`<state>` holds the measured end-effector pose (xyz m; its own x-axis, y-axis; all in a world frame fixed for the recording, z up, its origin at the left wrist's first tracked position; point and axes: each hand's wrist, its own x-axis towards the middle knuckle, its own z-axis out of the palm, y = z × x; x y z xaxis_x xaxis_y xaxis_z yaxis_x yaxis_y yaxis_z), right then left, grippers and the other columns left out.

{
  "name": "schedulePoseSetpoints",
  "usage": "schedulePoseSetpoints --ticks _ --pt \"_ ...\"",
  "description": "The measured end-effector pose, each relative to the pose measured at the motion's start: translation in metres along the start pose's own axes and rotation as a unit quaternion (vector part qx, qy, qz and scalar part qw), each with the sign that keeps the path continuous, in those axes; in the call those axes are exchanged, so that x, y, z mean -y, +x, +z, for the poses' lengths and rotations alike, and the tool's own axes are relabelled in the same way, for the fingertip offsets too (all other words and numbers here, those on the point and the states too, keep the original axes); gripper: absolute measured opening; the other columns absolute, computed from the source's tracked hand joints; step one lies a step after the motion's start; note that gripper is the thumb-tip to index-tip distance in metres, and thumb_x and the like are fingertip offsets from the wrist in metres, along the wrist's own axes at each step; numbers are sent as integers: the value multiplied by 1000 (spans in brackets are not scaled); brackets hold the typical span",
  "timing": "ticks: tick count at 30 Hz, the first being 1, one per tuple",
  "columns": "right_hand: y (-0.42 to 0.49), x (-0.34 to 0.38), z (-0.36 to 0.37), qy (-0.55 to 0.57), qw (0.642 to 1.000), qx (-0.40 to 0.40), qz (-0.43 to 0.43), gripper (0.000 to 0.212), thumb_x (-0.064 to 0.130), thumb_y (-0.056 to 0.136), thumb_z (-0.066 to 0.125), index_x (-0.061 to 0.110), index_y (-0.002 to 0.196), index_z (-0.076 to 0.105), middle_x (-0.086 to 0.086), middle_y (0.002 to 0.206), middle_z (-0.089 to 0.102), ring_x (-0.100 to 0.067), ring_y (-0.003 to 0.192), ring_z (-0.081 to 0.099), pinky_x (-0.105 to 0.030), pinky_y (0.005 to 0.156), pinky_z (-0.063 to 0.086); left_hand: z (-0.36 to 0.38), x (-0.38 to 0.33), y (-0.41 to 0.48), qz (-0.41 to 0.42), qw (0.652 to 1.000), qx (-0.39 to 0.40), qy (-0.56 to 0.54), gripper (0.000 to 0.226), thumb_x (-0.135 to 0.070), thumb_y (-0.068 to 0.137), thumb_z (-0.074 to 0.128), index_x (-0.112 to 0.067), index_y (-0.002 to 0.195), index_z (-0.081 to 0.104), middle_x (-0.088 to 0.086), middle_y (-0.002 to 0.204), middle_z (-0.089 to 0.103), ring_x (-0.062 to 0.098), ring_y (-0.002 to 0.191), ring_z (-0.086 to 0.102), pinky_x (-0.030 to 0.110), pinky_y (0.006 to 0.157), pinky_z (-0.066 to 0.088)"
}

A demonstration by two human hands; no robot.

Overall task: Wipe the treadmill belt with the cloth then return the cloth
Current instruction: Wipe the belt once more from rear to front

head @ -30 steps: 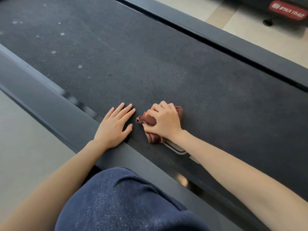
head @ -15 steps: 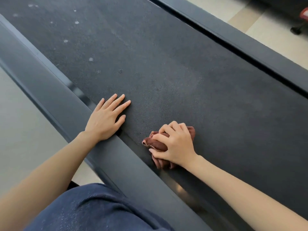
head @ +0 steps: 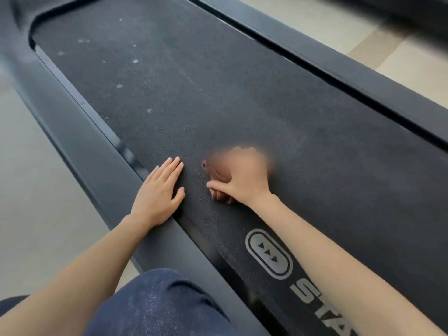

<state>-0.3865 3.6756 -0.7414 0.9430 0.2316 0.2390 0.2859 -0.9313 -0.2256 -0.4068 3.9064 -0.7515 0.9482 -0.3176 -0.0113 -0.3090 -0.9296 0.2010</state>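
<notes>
The dark treadmill belt [head: 242, 98] runs from lower right to upper left, with several pale specks on its far part. My right hand [head: 244, 177] grips a bunched reddish-brown cloth [head: 213, 172] and presses it on the belt; the fingers are motion-blurred and cover most of the cloth. My left hand [head: 161, 192] lies flat with straight fingers, its palm over the near side rail [head: 80, 132] and its fingertips on the belt edge, a short way left of the cloth.
A white logo with arrows and letters [head: 269, 254] is printed on the belt near my right forearm. The far side rail [head: 363, 76] borders the belt; beige floor [head: 36, 190] lies on both sides. My knee in dark blue fabric [head: 150, 306] is at the bottom.
My right hand has slid the cloth forward along the belt, away from the printed logo. The view has shifted, showing more of the belt's far end. My left hand stays flat at the rail.
</notes>
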Motion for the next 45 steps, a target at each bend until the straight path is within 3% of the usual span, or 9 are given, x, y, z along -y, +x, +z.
schedulePoseSetpoints --ticks 6,10,14,17,23,31,34,38,45 --pt "-75 -24 -22 8 999 -11 -30 43 67 72 56 30 91 66 4 94 58 -25 89 52 -40 75 39 0 -1 -2 10 1000 9 18 68 -46 91 23 -9 147 30 4 155 23 18 144 15 37 117 11" --pt "-43 -28 -7 2 998 -67 -3 30 56 69 60 31 83 67 5 82 58 -24 76 52 -35 68 38 0 -4 16 132 990 18 49 62 -45 93 31 -12 146 36 2 154 29 20 143 23 42 114 15" --pt "20 -65 4 -54 989 -95 100 38 58 71 53 28 86 69 1 82 59 -28 78 53 -34 65 35 1 -27 62 204 978 -3 48 59 -45 93 32 -14 142 43 1 152 33 19 142 25 43 113 14" --pt "72 -115 -3 -89 968 -73 221 39 59 79 58 28 102 68 -2 102 61 -31 98 51 -38 76 35 2 -36 93 257 965 -16 36 58 -44 92 34 -14 141 45 0 151 35 19 141 26 44 113 15" --pt "121 -151 -3 -116 935 -75 327 43 58 85 53 29 116 62 -7 121 60 -35 111 48 -40 87 37 22 -18 114 214 976 -39 -22 59 -45 93 30 -18 144 41 -4 152 33 14 143 22 41 114 13" --pt "52 -18 15 -74 974 -114 182 33 55 73 53 28 86 66 1 84 58 -29 81 51 -34 66 32 10 -2 119 238 967 -86 33 59 -40 87 36 -10 135 52 3 145 44 20 137 35 47 112 19" --pt "15 39 24 -35 988 -110 107 27 53 73 58 29 82 66 4 83 57 -24 79 48 -35 66 37 -5 41 116 199 974 -86 66 62 -43 86 34 -9 135 52 4 146 43 19 138 31 48 114 17" --pt "23 20 23 -30 992 -113 58 30 55 71 58 29 82 67 4 81 58 -24 77 51 -34 65 39 -6 90 91 195 979 -33 50 63 -50 92 27 -16 143 42 -3 150 37 11 141 22 38 116 6" --pt "107 -78 12 -108 925 -85 354 46 59 87 52 27 119 61 -7 122 57 -33 113 46 -40 87 36 -14 91 97 342 937 -22 60 55 -30 90 33 -15 142 44 -4 151 35 12 142 23 43 114 14"
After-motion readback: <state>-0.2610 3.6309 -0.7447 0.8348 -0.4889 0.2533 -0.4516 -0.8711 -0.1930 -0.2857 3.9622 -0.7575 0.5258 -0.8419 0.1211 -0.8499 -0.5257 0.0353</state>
